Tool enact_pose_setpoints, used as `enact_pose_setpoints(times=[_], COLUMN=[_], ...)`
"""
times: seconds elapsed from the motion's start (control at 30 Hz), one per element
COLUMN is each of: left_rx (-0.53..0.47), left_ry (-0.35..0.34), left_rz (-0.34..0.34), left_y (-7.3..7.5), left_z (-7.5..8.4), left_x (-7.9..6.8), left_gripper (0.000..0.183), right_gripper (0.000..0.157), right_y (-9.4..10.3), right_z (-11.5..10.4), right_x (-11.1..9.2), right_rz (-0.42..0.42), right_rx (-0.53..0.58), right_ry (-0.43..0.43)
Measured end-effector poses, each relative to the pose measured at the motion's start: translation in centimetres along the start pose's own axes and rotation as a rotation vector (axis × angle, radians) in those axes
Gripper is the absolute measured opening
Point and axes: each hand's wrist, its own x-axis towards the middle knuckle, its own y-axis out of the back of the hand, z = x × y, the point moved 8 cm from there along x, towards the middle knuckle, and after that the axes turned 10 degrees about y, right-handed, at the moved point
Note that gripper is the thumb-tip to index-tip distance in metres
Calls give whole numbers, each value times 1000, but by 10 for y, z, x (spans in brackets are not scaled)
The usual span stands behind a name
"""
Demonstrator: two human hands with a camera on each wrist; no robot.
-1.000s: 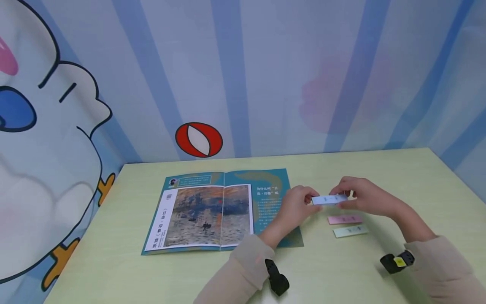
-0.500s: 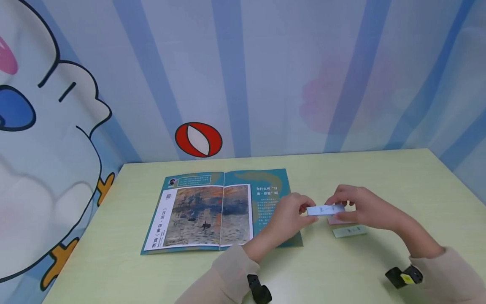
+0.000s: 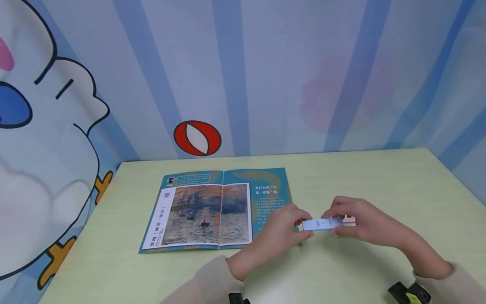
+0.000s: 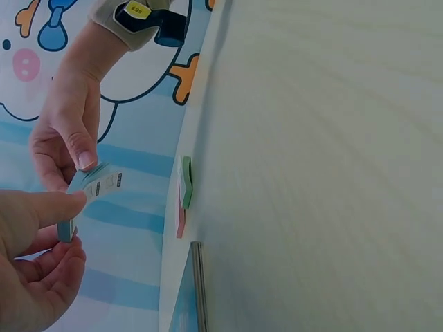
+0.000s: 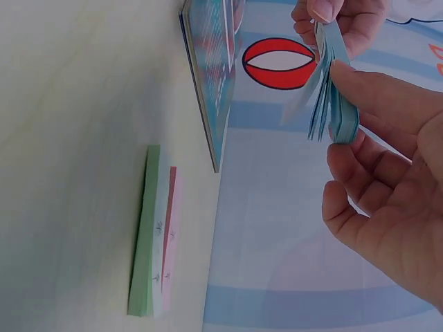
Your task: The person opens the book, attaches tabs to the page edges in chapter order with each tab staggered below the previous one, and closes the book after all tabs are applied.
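Note:
A small pale blue pad of narrow paper strips (image 3: 322, 224) is held above the table between both hands. My left hand (image 3: 279, 231) pinches its left end; my right hand (image 3: 367, 222) grips the right end between thumb and fingers. In the right wrist view the pad's leaves (image 5: 320, 104) fan apart at one side. Small printed marks show on a lifted strip (image 4: 104, 183) in the left wrist view. Below, on the table, a green pad (image 5: 143, 242) and a pink pad (image 5: 171, 232) lie side by side, largely hidden by my right hand in the head view.
An open teal booklet (image 3: 267, 175) with a printed harbour painting lies left of the hands, its right page partly behind my left hand. The pale table (image 3: 114, 270) meets a blue striped backdrop (image 3: 273, 84) with cartoon prints.
Both hands have brought the blue pad toward me and slightly left, lower in the head view. It now hides most of the pink and green pads together with the right hand. The booklet stays put.

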Motion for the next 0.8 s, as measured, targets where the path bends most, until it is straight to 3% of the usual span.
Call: enact_pose_setpoints(times=[0.43,0.8], left_rx=[-29,-17], left_ry=[-17,-6], left_rz=[-7,-9], left_y=[-1,1], left_z=[1,-1], left_x=[-8,-8], left_gripper=[19,17], right_gripper=[27,28], right_y=[-6,-8], right_z=[-6,-5], right_x=[-2,-2], right_rz=[17,16], right_rx=[-13,-32], right_ry=[52,27])
